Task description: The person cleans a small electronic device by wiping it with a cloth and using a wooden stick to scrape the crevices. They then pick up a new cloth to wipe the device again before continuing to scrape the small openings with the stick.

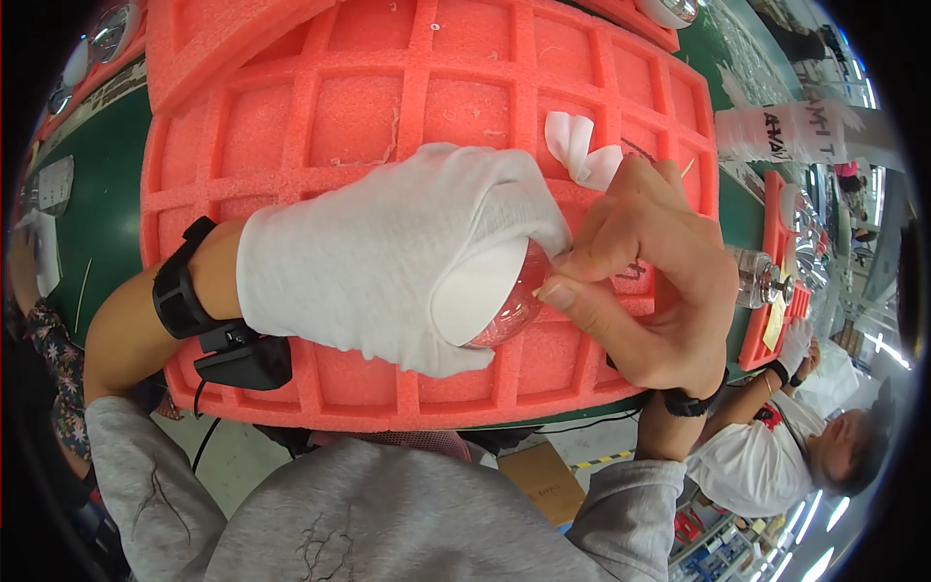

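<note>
The person's grey sweatshirt [388,514] fills the lower edge, and both forearms rise from it over the work. The left hand [388,267], in a white cloth glove, wraps its fingers around a clear glass globe [511,308], cupping it from the left so that only a curved sliver of glass shows; the glove probably keeps prints off the surface. A black wrist strap [184,291] with a small black unit sits on that forearm. The bare right hand [650,281] comes in from the right, thumb and forefinger pinched narrow at the globe's near edge, touching the glass or something tiny on it; which of the two cannot be told. A dark band circles that wrist.

The globe is held just above a red foam tray [388,116] with a grid of square pockets, seemingly meant to cradle fragile pieces apart. A crumpled white scrap [579,147] lies in a pocket just beyond the fingers. The tray rests on a green bench [102,184]. Farther right, another red tray holds a clear glass bottle [756,274], and a co-worker in white [776,456] sits beside it.
</note>
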`<action>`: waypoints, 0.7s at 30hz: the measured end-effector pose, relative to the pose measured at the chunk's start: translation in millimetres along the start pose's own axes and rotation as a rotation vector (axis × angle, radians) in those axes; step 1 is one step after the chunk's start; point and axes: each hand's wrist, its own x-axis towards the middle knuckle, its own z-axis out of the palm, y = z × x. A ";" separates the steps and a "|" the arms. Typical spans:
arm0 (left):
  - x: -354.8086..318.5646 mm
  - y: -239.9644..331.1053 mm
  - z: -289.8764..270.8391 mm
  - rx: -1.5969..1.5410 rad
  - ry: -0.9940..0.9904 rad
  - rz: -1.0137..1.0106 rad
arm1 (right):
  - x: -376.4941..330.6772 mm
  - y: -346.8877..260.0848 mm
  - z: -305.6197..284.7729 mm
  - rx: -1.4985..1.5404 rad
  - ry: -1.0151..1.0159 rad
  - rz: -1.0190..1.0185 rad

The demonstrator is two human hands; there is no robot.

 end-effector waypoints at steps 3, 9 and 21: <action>-1.1 0.7 -0.2 0.013 0.004 -0.002 | 0.4 0.9 1.7 -0.004 0.020 -0.006; 0.3 0.8 -0.8 -0.014 -0.013 -0.006 | 0.0 -4.0 2.0 -0.027 0.023 0.006; 0.4 2.9 -1.8 -0.038 -0.028 -0.045 | 1.2 -3.5 2.2 -0.045 0.039 0.029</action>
